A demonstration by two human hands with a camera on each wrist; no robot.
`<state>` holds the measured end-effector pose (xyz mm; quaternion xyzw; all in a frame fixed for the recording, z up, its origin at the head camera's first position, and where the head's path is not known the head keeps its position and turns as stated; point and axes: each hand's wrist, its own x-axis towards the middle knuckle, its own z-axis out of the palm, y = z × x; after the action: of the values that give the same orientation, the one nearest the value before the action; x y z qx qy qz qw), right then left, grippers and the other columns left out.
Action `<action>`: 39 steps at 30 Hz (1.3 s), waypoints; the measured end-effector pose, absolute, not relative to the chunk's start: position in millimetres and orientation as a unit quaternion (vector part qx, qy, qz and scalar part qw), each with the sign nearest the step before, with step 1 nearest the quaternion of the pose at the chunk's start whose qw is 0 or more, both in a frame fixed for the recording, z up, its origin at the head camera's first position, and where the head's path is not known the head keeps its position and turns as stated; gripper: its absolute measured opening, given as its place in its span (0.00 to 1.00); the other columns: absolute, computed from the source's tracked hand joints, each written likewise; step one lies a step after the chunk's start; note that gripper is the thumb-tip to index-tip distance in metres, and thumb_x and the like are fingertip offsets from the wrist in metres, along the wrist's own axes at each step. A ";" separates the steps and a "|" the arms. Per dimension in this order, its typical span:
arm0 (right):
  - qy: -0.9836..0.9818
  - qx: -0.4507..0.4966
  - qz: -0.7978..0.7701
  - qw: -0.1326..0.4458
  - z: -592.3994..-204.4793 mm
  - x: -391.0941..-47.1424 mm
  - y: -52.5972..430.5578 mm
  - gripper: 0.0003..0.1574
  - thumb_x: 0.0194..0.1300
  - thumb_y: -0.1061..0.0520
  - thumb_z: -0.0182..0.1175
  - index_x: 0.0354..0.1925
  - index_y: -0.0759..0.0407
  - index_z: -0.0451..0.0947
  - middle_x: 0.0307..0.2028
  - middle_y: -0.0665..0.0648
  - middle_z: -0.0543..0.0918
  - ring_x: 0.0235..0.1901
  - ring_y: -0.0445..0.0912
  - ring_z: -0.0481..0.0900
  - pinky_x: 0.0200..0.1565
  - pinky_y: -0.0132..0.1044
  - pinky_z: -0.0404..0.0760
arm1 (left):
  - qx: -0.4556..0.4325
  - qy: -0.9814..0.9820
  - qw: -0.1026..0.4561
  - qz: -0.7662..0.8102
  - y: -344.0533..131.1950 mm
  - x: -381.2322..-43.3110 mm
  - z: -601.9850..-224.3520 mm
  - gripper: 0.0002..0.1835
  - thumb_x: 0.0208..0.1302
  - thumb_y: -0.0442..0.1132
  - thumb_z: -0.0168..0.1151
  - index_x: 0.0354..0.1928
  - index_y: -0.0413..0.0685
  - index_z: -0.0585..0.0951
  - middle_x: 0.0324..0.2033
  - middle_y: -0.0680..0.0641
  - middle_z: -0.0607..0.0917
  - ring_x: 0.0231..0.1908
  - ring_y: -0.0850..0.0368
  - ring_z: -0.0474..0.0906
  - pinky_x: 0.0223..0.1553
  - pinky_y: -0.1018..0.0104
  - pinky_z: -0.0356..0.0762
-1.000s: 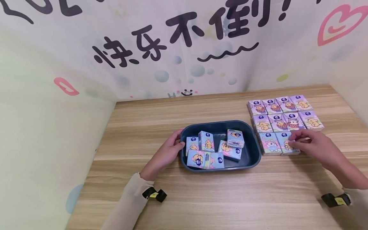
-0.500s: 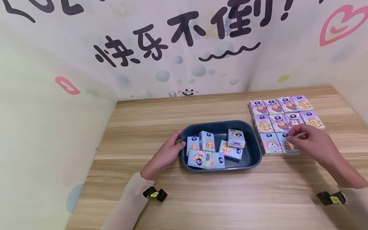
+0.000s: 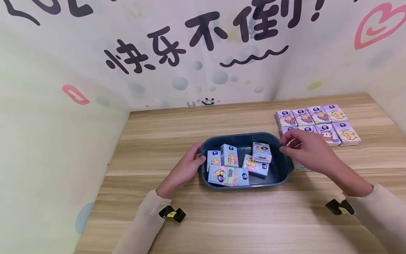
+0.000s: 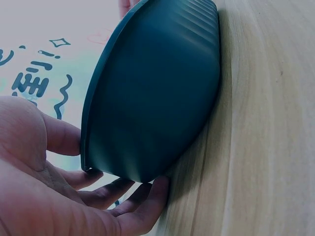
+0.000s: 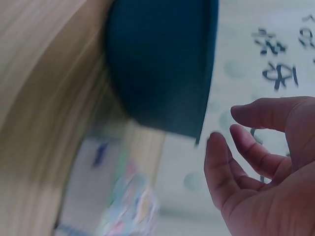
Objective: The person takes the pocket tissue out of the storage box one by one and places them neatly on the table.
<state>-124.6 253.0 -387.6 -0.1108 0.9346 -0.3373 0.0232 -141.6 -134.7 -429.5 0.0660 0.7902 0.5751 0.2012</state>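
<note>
A dark blue plastic bin [image 3: 244, 187] stands on the wooden table with several small blue tissue packs [image 3: 229, 155] lying loose inside. At its left end my left hand [image 3: 187, 165] holds the rim, thumb at the edge and the other fingers against the outer wall [image 4: 147, 98]. My right hand [image 3: 306, 150] hovers by the right end of the bin, its fingers loosely bent. In the right wrist view the right hand [image 5: 270, 162] has nothing between thumb and fingers, just off the rim. It partly hides a blue tissue pack [image 3: 299, 166] below it.
Rows of purple tissue packs [image 3: 326, 135] lie side by side at the back right of the table [image 3: 253, 218]. A printed cloth backdrop [image 3: 158, 84] rises behind the table, with walls at both sides.
My right hand has moved left, from above the front row of tissue packs to the right rim of the bin. The left hand stays on the bin.
</note>
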 end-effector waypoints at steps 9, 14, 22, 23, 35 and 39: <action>0.951 -0.212 -0.204 0.097 -377.5 -133.8 206.2 0.25 0.67 0.54 0.79 0.59 0.59 0.85 0.55 0.63 0.87 0.47 0.54 0.85 0.51 0.58 0.89 | 0.064 0.791 0.201 0.575 -134.5 -140.8 -428.5 0.29 0.88 0.35 0.48 0.86 0.48 0.62 0.79 0.37 0.69 0.78 0.38 0.66 0.76 0.37 0.67; 0.947 -0.254 -0.159 0.112 -380.6 -144.3 194.9 0.23 0.68 0.52 0.78 0.58 0.56 0.86 0.54 0.61 0.85 0.43 0.52 0.82 0.49 0.55 0.89 | 0.066 0.788 0.203 0.577 -135.3 -141.2 -429.0 0.30 0.88 0.35 0.48 0.86 0.47 0.62 0.79 0.37 0.69 0.77 0.38 0.66 0.76 0.37 0.68; 0.917 -0.327 -0.195 0.119 -384.9 -162.1 201.2 0.16 0.76 0.63 0.66 0.60 0.56 0.86 0.61 0.59 0.85 0.47 0.49 0.83 0.52 0.55 0.87 | 0.066 0.789 0.203 0.575 -135.3 -140.9 -428.5 0.29 0.88 0.35 0.48 0.86 0.48 0.62 0.80 0.39 0.69 0.77 0.39 0.67 0.76 0.38 0.68; 0.912 -0.338 -0.196 0.123 -385.7 -163.1 201.6 0.19 0.75 0.65 0.66 0.61 0.56 0.86 0.63 0.59 0.85 0.48 0.50 0.83 0.53 0.56 0.87 | 0.066 0.789 0.203 0.576 -135.3 -140.7 -428.4 0.29 0.88 0.35 0.48 0.86 0.48 0.62 0.80 0.39 0.69 0.77 0.39 0.67 0.76 0.38 0.68; 0.909 -0.360 -0.142 0.154 -389.4 -163.6 202.6 0.28 0.64 0.69 0.68 0.58 0.48 0.88 0.59 0.54 0.81 0.45 0.49 0.79 0.48 0.45 0.83 | 0.067 0.791 0.204 0.573 -134.9 -140.4 -426.9 0.30 0.88 0.35 0.48 0.86 0.48 0.62 0.80 0.38 0.69 0.77 0.38 0.67 0.76 0.37 0.67; 0.905 -0.371 -0.146 0.146 -389.4 -163.6 204.7 0.29 0.58 0.69 0.72 0.55 0.47 0.87 0.58 0.53 0.80 0.41 0.46 0.77 0.42 0.41 0.80 | 0.068 0.790 0.205 0.574 -135.1 -140.7 -427.8 0.30 0.88 0.35 0.48 0.86 0.47 0.61 0.80 0.38 0.68 0.78 0.38 0.66 0.76 0.37 0.67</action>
<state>-163.6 204.7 -389.4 -0.3707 0.9055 -0.1461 0.1460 -140.7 -135.1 -427.8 0.0680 0.7901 0.5738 0.2046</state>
